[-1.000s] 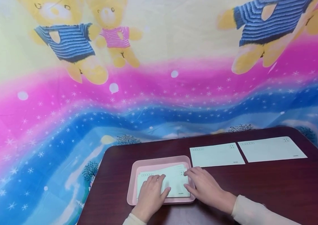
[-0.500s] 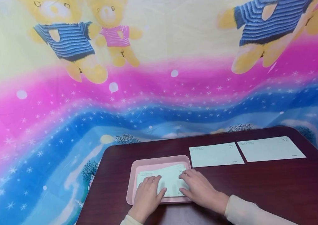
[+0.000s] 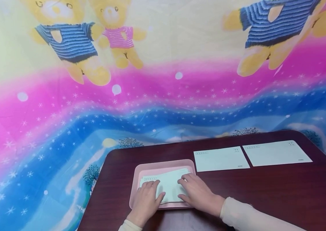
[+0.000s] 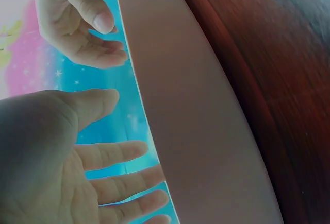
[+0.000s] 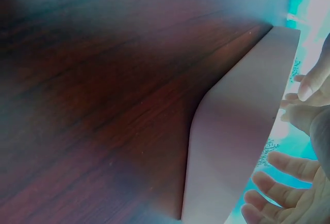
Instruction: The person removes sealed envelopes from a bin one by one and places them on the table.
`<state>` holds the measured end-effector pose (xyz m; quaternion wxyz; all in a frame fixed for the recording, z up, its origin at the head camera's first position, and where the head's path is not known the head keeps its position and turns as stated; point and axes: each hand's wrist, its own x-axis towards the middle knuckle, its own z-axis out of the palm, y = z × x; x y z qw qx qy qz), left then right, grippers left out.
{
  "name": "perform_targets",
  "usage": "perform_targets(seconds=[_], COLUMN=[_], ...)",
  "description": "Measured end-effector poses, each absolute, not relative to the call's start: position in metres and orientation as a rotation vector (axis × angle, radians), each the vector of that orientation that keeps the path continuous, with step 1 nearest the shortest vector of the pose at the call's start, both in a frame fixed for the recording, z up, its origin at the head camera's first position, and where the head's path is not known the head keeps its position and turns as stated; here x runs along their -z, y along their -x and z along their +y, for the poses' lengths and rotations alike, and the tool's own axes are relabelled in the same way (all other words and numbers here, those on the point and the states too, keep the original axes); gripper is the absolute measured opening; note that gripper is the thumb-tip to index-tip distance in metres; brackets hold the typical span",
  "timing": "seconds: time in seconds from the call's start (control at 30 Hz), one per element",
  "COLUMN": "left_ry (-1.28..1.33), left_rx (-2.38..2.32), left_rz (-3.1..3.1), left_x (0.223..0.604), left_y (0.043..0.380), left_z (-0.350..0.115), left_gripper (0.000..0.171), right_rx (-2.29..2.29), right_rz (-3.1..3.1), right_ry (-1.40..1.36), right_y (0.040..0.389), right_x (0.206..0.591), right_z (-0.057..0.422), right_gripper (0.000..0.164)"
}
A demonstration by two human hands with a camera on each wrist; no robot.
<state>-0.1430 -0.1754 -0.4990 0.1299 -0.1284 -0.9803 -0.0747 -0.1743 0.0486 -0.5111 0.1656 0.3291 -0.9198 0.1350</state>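
Observation:
A stack of white envelopes [image 3: 171,184], printed with small postcode boxes, lies in a shallow pink tray [image 3: 163,162]. My left hand [image 3: 146,199] reaches over the stack's left part, and its fingertips overlap the top envelope in the head view. From the right, my right hand [image 3: 199,194] comes over the tray's side, thumb and fingers spread above the stack's right part. In the left wrist view the fingers [image 4: 121,154] of the left hand are fairly straight behind the tray wall. The right hand's fingers [image 5: 281,188] bend slightly in the right wrist view. Neither hand grips anything.
Two more envelopes lie flat side by side at the back of the dark wooden table [image 3: 261,189]: one envelope [image 3: 220,159] close to the tray, another envelope [image 3: 277,154] farther right. Behind the table hangs a colourful cloth [image 3: 163,86] with printed bears.
Both hands have shifted left in the head view. The right hand has come farther in from the tray's right side over the stack. The envelopes have stayed about where they were.

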Motion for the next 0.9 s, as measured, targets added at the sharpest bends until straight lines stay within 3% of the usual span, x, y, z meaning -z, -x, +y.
perform_targets(seconds=[0.67,0.9], left_ry=[0.35,0.354], left_rx=[0.228,0.239], left_rz=[-2.873,-2.895], left_x=[0.501,0.505], left_y=[0.158,0.163], left_z=[-0.182,-0.179], left_gripper=[0.043,0.044], right_rx=[-0.336,-0.307], right_rz=[-2.721,-2.811], right_ry=[-0.933,-0.91], right_y=[0.196,0.2], right_x=[0.52,0.524], right_z=[0.035,0.034], right_gripper=[0.054,0.066])
